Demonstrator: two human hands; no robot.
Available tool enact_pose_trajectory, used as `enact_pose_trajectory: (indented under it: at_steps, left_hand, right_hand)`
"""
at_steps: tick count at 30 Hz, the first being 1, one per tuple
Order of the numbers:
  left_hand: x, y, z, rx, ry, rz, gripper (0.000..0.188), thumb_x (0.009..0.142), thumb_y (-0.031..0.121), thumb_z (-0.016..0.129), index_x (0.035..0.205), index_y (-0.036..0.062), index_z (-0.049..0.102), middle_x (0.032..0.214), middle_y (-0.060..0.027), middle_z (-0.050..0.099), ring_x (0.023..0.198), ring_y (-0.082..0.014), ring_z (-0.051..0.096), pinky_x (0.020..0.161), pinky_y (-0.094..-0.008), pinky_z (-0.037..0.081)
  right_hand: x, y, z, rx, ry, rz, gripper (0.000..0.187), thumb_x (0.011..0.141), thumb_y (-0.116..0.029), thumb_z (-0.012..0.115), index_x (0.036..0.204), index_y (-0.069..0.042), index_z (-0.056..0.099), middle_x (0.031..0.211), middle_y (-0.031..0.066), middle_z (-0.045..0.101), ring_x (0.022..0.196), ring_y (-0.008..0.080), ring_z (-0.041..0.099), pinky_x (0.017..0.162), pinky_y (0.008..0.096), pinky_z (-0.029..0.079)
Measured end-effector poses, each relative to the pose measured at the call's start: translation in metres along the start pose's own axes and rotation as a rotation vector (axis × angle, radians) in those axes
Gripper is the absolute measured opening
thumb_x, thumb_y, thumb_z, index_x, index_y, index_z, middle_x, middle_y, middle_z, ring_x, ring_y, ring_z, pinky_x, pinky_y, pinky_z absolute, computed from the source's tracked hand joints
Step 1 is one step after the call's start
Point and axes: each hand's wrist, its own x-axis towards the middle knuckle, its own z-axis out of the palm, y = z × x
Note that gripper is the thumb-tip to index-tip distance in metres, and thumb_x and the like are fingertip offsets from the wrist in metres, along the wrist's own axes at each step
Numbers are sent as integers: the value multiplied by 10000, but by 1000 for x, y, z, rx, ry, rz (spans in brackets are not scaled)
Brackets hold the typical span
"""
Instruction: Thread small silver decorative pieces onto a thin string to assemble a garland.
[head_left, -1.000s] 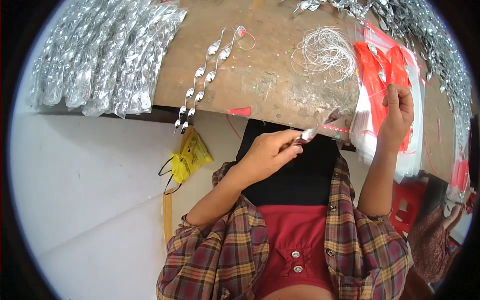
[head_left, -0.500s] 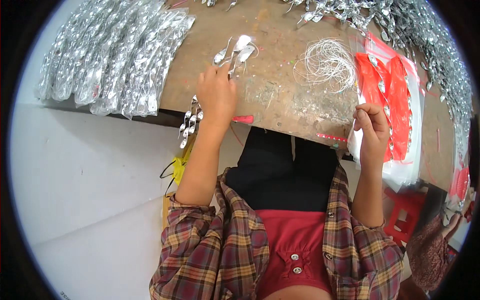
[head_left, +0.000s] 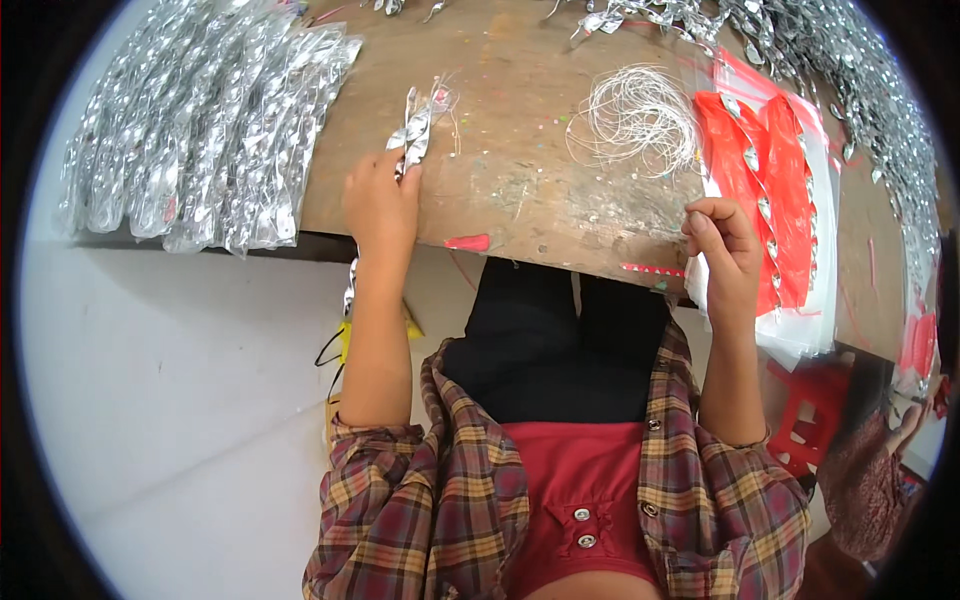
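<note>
My left hand (head_left: 383,205) is closed around a bunch of twisted silver foil strips (head_left: 413,138) near the table's front edge. Their upper ends, with thin white threads, stick out past my fingers. Another part of the bunch hangs below my wrist, partly hidden by the forearm. My right hand (head_left: 727,255) hovers by the front edge, its thumb and index finger brought together; whatever is between them, if anything, is too small to see. Just beside it are clear plastic sleeves (head_left: 825,250) with red sheets (head_left: 735,150) and silver twisted strips on them. A loose coil of white string (head_left: 640,115) lies farther back.
Silver twists packed in clear bags (head_left: 200,130) cover the table's left end. More silver strands (head_left: 820,60) heap at the far right. A red scrap (head_left: 467,243) lies on the front edge. To the lower right are a red plastic stool (head_left: 805,415) and another person's sleeve (head_left: 860,500).
My left hand has moved left and slightly nearer, carrying the silver strips, which are now gathered closer together. My right hand keeps its pinch at nearly the same place. The whole view has shifted slightly.
</note>
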Motion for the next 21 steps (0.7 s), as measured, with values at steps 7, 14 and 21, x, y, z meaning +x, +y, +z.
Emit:
enact_pose_trajectory:
  at_steps: [7, 14, 21]
  left_hand:
    - [-2, 15, -6, 35, 39, -117, 248, 737, 223, 692, 936, 98, 612, 928, -96, 573, 865, -304, 530, 743, -412, 431]
    - [13, 15, 4, 24, 16, -117, 229, 768, 252, 664, 897, 71, 611, 897, -127, 590, 856, -325, 538, 735, -407, 430]
    - [19, 31, 8, 12, -21, -182, 319, 750, 320, 680, 953, 82, 621, 928, -124, 595, 884, -325, 535, 791, -434, 405]
  right_hand:
    - [16, -20, -8, -332, -124, -127, 103, 872, -79, 558, 947, -12, 580, 805, 8, 562, 722, 61, 495, 647, 196, 393]
    - [113, -22, 9, -713, -319, -354, 121, 842, -110, 589, 928, -24, 592, 806, 30, 579, 746, 95, 524, 668, 240, 426]
    - [216, 35, 58, -1097, -157, -756, 342, 785, -104, 577, 1123, -155, 582, 885, 85, 624, 775, 271, 600, 680, 361, 469]
